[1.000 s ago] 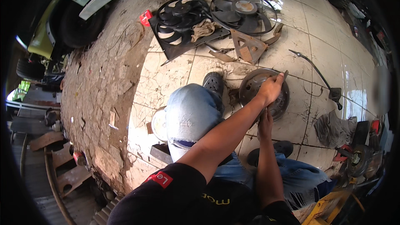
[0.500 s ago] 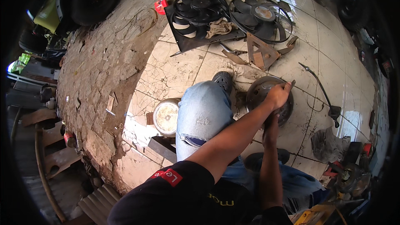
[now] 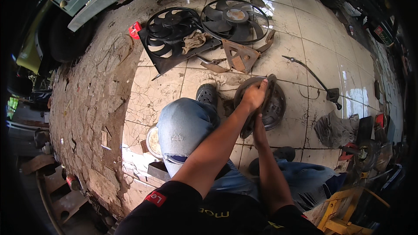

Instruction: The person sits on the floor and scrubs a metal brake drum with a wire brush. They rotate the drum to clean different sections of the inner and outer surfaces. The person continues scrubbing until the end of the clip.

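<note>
Both my hands are at a dark, thin metal piece (image 3: 271, 88) with a curved edge, seen almost edge-on and tilted; I cannot make out its kind. My left hand (image 3: 254, 97) grips its upper part, thumb up along the edge. Lower down, my right hand (image 3: 260, 131) is closed against the same piece, its fingers largely hidden. Directly beneath lies a round, dark, dish-shaped metal part (image 3: 276, 112) on the tiles, partly covered by the piece and my hands. Whether the two touch I cannot tell.
Two black radiator fans (image 3: 172, 24) (image 3: 235, 17), a cloth (image 3: 194, 41) and a rusty triangular bracket (image 3: 240, 56) lie ahead. A black rod (image 3: 314, 76) and a grey rag (image 3: 335, 128) are at right. A round pale-topped can (image 3: 153, 141) stands beside my left knee.
The metal piece has turned in my hands, and more of its length now shows along its edge. My view has shifted, so the floor things appear farther left.
</note>
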The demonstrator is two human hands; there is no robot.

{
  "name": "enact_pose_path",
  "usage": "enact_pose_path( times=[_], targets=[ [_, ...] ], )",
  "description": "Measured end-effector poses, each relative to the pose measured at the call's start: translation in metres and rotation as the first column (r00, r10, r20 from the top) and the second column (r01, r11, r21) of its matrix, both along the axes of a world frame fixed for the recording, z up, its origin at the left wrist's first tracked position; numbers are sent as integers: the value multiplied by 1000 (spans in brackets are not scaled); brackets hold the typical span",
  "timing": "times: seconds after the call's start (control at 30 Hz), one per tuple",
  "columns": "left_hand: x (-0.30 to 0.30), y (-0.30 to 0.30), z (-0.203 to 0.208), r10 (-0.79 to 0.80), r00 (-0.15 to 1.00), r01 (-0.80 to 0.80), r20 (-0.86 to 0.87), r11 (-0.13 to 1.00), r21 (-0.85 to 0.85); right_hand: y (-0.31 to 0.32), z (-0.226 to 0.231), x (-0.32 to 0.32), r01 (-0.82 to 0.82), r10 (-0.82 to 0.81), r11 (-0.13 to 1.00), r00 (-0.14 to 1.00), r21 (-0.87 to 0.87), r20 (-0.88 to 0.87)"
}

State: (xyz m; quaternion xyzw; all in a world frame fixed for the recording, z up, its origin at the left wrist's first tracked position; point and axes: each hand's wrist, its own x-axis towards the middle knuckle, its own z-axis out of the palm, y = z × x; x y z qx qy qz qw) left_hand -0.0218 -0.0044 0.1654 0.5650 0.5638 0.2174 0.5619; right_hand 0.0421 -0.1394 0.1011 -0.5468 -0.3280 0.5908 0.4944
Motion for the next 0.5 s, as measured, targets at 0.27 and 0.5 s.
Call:
enact_pose_path(
  times=[0.27,0.5],
  targets=[
    [14,-2,13,8,1000,-8,8,999,-40,-3,-19,10,40,-43,969,999,-243,-4],
    [31,-6,7,64,996,-65,64,998,9,-5,-27,14,72,-72,979,997,-189,11]
  ],
)
